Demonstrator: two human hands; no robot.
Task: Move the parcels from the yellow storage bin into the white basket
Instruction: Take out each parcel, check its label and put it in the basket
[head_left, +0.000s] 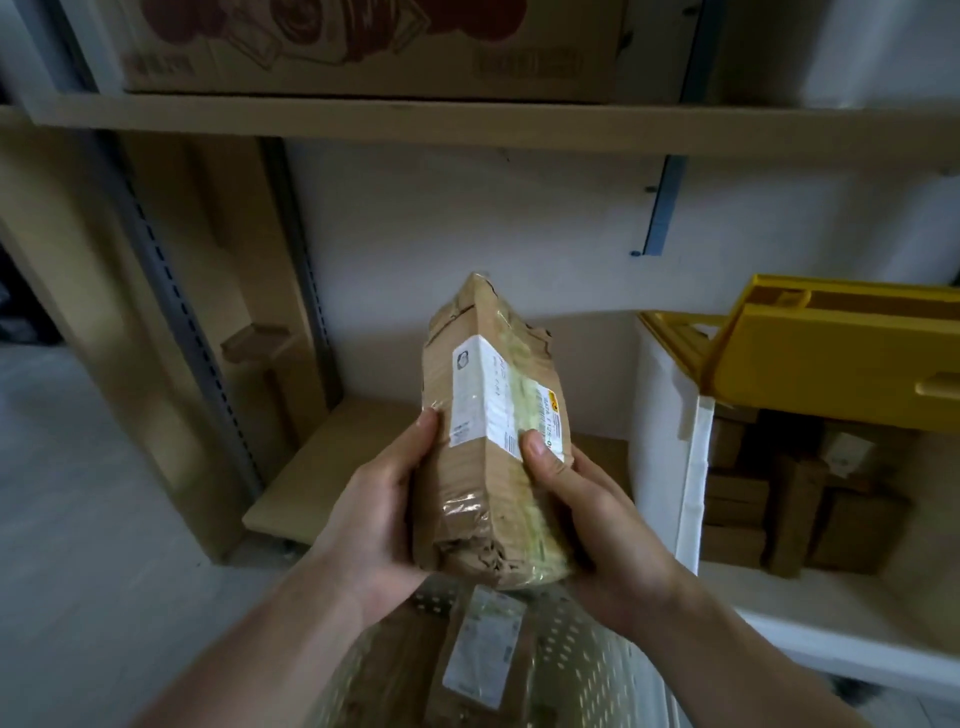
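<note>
Both hands clasp a brown paper parcel (493, 431) and hold it upright above a white basket (587, 660): the left hand (374, 525) curls around its left side with the thumb pressed on the front face, while the right hand (592, 514) cups the right side, thumb laid across the edge of a white shipping label (480, 395). The parcel is a long, soft-cornered block wrapped in crumpled kraft paper and banded with glossy clear tape that catches the light; its top end is folded into a ragged peak. Print on the label is too blurred to read, apart from a small yellow-and-orange patch on its right edge. Below the hands, the basket shows a pale perforated wall dotted with rows of small holes, and a second brown parcel (483, 660) with its own white label lies inside it. To the right, on a low shelf, a storage bin (670, 431) with white walls and a raised yellow lid (841, 353) holds more brown packages (795, 499) stacked closely together. A printed cardboard carton (363, 47) sits on the wooden shelf (467, 124) above.
</note>
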